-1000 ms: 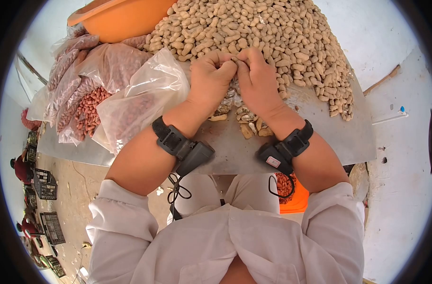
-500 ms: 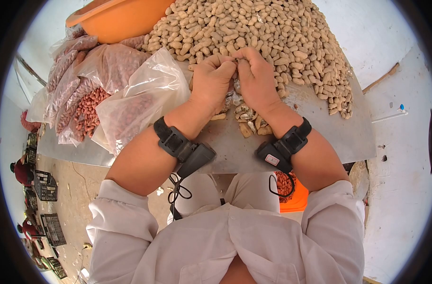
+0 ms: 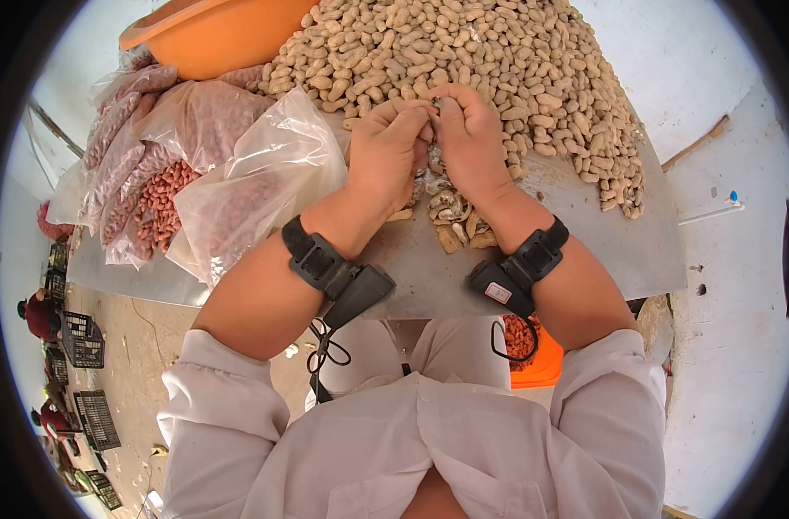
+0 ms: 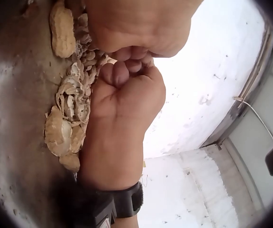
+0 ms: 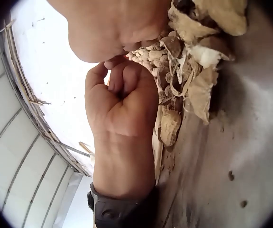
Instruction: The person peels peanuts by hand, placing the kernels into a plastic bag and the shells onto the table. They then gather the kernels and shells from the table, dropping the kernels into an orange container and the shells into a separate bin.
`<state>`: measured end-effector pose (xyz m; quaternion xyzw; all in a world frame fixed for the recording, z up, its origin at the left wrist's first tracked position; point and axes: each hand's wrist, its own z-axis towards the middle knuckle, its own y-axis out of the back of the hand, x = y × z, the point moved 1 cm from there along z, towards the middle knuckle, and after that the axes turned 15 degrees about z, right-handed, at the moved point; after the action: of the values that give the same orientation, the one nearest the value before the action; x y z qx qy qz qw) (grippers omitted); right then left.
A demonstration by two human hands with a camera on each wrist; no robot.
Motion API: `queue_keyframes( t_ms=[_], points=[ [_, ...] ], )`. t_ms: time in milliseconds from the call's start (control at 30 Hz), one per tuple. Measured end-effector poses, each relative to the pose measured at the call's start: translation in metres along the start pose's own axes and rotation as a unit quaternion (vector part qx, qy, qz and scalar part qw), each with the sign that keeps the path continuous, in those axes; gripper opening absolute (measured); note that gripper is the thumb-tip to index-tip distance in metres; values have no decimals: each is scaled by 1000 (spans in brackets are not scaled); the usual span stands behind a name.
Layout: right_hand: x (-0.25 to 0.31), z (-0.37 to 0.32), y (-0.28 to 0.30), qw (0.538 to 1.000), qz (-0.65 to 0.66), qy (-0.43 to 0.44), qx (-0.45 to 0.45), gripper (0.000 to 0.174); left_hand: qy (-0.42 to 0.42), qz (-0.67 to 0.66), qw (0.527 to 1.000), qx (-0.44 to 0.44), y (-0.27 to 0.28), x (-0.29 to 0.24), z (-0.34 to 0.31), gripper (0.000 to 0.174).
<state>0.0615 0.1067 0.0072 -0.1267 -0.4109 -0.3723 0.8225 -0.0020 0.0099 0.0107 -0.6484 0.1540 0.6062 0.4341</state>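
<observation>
In front of the peanut heap (image 3: 464,52), my left hand (image 3: 384,151) and right hand (image 3: 468,147) meet at the fingertips. Between their thumbs and forefingers they pinch a small dark-looking peanut (image 3: 436,102), mostly hidden by the fingers. Both hands have their other fingers curled in toward the palms, as the left wrist view shows of the right hand (image 4: 131,95) and the right wrist view of the left hand (image 5: 122,99). Broken peanut shells (image 3: 451,216) lie on the metal table right below the hands.
Clear plastic bags of red peanut kernels (image 3: 165,203) lie at the left, below an orange basin (image 3: 221,39). The metal table (image 3: 602,251) ends near my lap. An orange container (image 3: 546,368) with red kernels stands below its edge. Black crates (image 3: 96,415) and people are far left.
My hands have shifted slightly; the right thumb and forefinger have spread a little, showing more of the small dark piece between the fingertips. The heap and bags look the same.
</observation>
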Motion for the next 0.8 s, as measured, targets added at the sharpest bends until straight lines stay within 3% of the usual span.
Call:
queue_keyframes(
  t_ms=[33,233,333,533,633,800],
  points=[
    [3,0,0,999,-29,36,8,19,-3,-21,1000,12,4,2,0,9],
    [5,1,0,999,43,14,13,19,19,0,1000,25,8,4,3,11],
    [17,2,8,972,155,-170,51,19,-6,13,999,40,8,1,3,8],
    [9,0,5,929,305,-207,-3,22,-8,-16,999,45,7,3,2,8],
    [16,0,8,950,242,-197,17,22,17,-45,998,50,8,5,3,9],
    [15,1,8,998,61,-18,18,20,93,-92,990,52,8,4,4,8]
  ],
)
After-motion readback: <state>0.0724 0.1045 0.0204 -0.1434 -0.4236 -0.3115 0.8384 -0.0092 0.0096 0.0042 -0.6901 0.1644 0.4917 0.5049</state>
